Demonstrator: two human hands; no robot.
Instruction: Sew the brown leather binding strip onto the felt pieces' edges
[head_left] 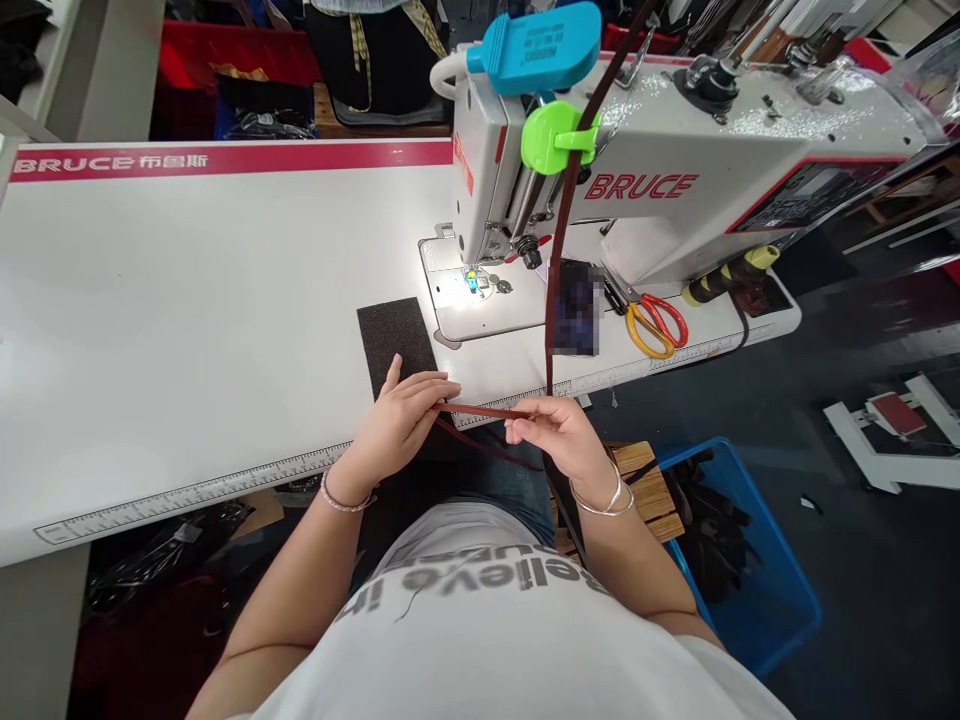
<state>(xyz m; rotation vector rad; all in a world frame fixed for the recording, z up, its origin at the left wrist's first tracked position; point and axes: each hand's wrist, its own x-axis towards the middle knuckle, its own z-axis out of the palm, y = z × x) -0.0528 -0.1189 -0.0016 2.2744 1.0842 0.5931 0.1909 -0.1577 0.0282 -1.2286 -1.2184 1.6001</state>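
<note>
A small light under the machine (660, 180) throws hard white glare on the needle plate (450, 288), the brightest spot in view. The table (187, 300) is evenly bright under soft light, with only faint shadows, and the machine's top glints. The floor (885, 600) falls dim. The left hand (394, 425), right hand (559, 440) and strap (480, 411) look fairly sharp, while the shirt (480, 640) lettering is soft. Wide-angle distortion bows the table's near edge toward the frame's left. One patch (576, 308) is pixelated.
</note>
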